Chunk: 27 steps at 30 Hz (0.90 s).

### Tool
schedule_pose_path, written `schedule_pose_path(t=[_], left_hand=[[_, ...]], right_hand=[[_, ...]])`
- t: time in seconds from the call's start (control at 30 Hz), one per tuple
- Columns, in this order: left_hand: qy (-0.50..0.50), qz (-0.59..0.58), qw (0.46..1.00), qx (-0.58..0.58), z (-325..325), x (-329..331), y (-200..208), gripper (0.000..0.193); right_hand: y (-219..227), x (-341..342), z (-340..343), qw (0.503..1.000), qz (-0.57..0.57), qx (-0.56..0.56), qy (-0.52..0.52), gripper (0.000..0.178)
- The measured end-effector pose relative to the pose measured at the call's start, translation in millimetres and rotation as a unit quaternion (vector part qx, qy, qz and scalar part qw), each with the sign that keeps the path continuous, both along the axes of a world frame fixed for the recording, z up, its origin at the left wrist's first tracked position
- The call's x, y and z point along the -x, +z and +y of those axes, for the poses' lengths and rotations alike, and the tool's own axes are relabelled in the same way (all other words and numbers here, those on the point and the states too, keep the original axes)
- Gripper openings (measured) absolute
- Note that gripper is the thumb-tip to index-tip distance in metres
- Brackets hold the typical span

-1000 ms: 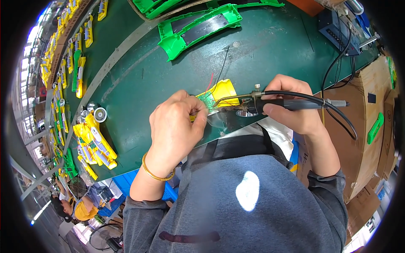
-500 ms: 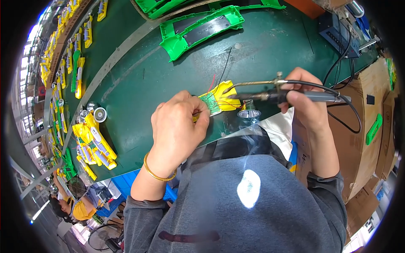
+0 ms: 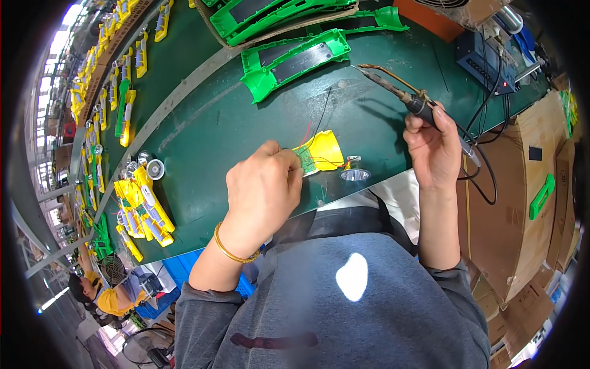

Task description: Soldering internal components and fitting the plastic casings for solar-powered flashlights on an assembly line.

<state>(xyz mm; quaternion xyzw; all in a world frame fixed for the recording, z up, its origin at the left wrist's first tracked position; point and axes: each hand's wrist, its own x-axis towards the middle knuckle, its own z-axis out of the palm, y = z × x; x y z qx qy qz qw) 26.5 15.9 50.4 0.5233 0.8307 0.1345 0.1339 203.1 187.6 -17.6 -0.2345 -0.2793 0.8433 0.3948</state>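
Observation:
My left hand (image 3: 263, 187) is closed at the left end of a yellow plastic shell (image 3: 327, 149), its fingertips partly hidden behind the knuckles. A green circuit board (image 3: 306, 161) lies in the shell, just beside my fingers. From the board a loose black wire (image 3: 322, 114) and a short red one (image 3: 308, 131) stick out on the far side. Thin leads run right from it to a silver cup-shaped lamp reflector (image 3: 355, 175). My right hand (image 3: 434, 144) grips a soldering iron (image 3: 421, 107) with a brass-coloured feed tube; its tip points up and left, away from the board.
Green plastic housings (image 3: 295, 64) lie at the far side, some in a cardboard box (image 3: 289, 29). A blue soldering station (image 3: 485, 64) stands far right. Yellow shells with battery cells (image 3: 144, 209) and reflectors (image 3: 155, 169) sit left. Cartons (image 3: 498, 203) stand right. A person (image 3: 110, 295) sits lower left.
My right hand has drawn the soldering iron away from the board, with its tip swinging up to the far side. My left hand has stayed at the shell.

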Motion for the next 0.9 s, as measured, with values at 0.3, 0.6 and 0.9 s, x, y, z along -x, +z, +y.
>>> schedule_pose_path(t=[0.3, 0.6, 0.9], left_hand=[[0.048, -0.097, 0.986, -0.124, -8.3, 43.5, 28.6, 0.014], [-0.138, -0.008, 0.974, -0.179, 47.6, 67.2, -0.4, 0.021], [-0.206, -0.614, 0.732, 0.213, -270.8, 27.2, -64.7, 0.015]], right_hand=[[-1.2, -4.2, -0.7, 0.999, 0.015, -0.006, -0.040, 0.020], [6.2, -10.6, -7.5, 0.999, 0.006, -0.008, -0.033, 0.026], [14.2, 34.4, 13.4, 1.000, 0.005, -0.018, -0.018, 0.020]])
